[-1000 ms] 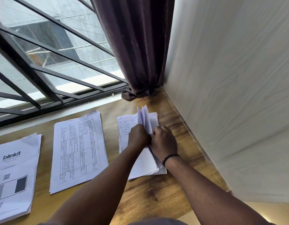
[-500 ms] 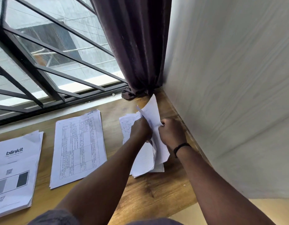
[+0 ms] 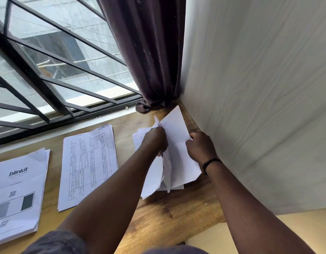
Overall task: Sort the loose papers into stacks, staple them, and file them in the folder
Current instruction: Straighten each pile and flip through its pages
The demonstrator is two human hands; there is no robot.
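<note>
Three paper piles lie on the wooden table. At the right is a loose pile of handwritten sheets. My left hand grips several of its sheets near their top edge. My right hand pinches the right edge of one white sheet, lifted and tilted toward the wall. A stack of printed table forms lies in the middle. At the far left lies a stack with "blinkit" on its top page. No stapler or folder is in view.
A white wall runs close along the table's right side. A dark curtain hangs in the far corner, its end bunched on the table. A barred window lines the back edge.
My right hand has drawn one sheet out of the right pile and swung it rightward toward the wall. My left hand stays on the remaining sheets.
</note>
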